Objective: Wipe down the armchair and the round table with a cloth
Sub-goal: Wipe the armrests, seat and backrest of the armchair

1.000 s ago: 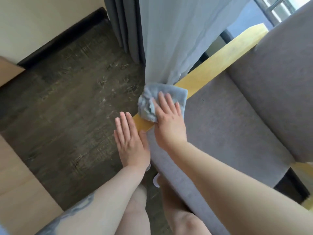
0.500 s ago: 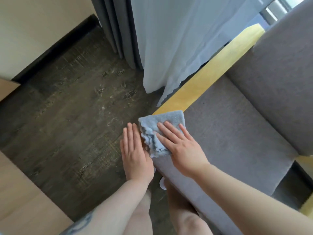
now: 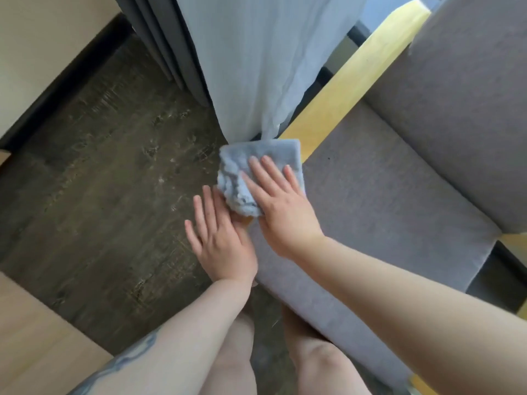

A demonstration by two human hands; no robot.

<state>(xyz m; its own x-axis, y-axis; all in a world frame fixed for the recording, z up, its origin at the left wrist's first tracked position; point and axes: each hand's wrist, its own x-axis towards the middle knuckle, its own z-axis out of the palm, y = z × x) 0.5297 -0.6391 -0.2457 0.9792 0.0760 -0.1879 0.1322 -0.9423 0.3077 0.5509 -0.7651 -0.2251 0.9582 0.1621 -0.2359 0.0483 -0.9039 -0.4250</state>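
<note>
The near end of the wooden armrest (image 3: pixel 346 81) lies hidden under the cloth (image 3: pixel 265 155) beneath the right hand's fingers (image 3: pixel 269 173). The armchair (image 3: pixel 399 195) runs off the frame's right edge. Left hand's (image 3: pixel 219 238) fingertips slightly blurred.

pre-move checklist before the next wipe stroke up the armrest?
1. Cloth flat under right hand: ok.
2. Cloth on wooden armrest: ok, at its near end.
3. Left hand clear of the stroke path: ok, open, beside the cloth.
4. Sheer curtain clear of the armrest: not ok, its hem hangs at the rail.
5. Upper armrest free of objects: ok.
6. Cloth dampness: cannot tell.
</note>
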